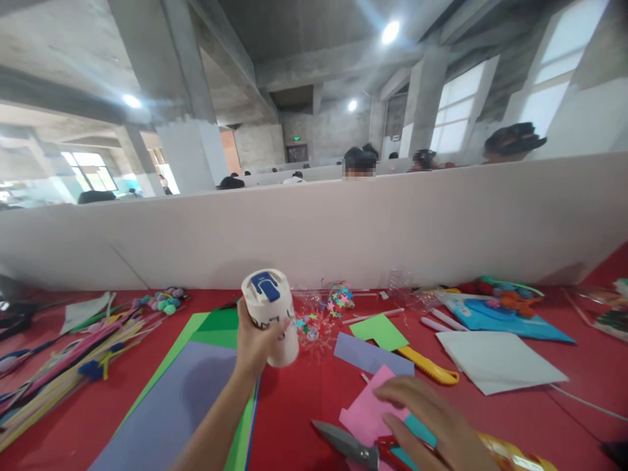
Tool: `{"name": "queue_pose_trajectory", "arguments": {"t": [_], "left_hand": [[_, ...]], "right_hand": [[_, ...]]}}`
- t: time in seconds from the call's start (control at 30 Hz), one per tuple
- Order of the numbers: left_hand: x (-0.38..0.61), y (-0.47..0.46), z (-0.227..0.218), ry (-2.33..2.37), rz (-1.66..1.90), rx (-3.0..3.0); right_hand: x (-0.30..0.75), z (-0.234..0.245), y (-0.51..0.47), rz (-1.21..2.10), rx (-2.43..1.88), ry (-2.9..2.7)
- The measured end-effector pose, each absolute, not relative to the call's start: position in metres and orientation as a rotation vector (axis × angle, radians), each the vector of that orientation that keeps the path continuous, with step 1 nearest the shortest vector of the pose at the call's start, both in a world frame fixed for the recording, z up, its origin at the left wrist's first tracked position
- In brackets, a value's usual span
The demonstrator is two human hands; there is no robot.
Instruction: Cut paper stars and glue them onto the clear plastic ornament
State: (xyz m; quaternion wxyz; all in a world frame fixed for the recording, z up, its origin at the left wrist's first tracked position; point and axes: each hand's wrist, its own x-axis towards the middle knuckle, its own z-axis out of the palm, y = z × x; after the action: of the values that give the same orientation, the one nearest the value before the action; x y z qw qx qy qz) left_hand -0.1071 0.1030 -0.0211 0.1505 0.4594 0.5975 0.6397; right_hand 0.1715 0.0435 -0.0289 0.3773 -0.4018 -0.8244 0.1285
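Observation:
My left hand (pixel 256 350) is wrapped around a white tumbler (pixel 287 343) with a dark blue flip lid and dark lettering, tilted slightly above the red table. My right hand (pixel 432 418) is at the lower right with its fingers apart and a little curled, partly smeared by motion. Below and beside it are scissors (pixel 348 445) with red handles, partly hidden by that hand. Pink paper (pixel 366 413) and a teal paper piece (pixel 419 430) lie under the same fingers. Left of the tumbler spreads a stack of coloured sheets, a purple sheet (pixel 171 399) on top.
A yellow utility knife (pixel 429 365), green paper (pixel 380 331) and white paper (pixel 500 360) lie on the right. Star sequins (pixel 341 297) sit near the white partition (pixel 314 229). Pipe cleaners (pixel 73 360) cover the far left. Other people's heads show beyond the partition.

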Motion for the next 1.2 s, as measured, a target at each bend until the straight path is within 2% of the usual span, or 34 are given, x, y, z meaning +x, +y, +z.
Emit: {"name": "queue_pose_trajectory", "arguments": {"t": [0.23, 0.4, 0.6, 0.8, 1.03, 1.2], "left_hand": [[-0.041, 0.008, -0.021, 1.329, 1.491, 1.469], [-0.021, -0.004, -0.019, 1.216, 1.386, 1.409], [-0.018, 0.000, -0.031, 1.198, 1.414, 1.375], [-0.012, -0.002, -0.041, 1.228, 1.368, 1.436], [-0.008, -0.001, -0.048, 1.035, 1.288, 1.443], [-0.009, -0.008, -0.052, 1.003, 1.225, 1.460]], "right_hand": [[0.126, 0.027, 0.034, 0.244, -0.592, -2.070], [0.141, 0.025, 0.027, 0.186, -0.553, -2.114], [0.135, 0.011, 0.026, 0.324, -0.517, -2.046], [0.123, 0.002, 0.022, 0.466, -0.603, -1.842], [0.139, 0.012, 0.031, 0.568, -0.943, -1.753], [0.150, 0.023, 0.036, 0.910, -1.006, -1.798]]}}
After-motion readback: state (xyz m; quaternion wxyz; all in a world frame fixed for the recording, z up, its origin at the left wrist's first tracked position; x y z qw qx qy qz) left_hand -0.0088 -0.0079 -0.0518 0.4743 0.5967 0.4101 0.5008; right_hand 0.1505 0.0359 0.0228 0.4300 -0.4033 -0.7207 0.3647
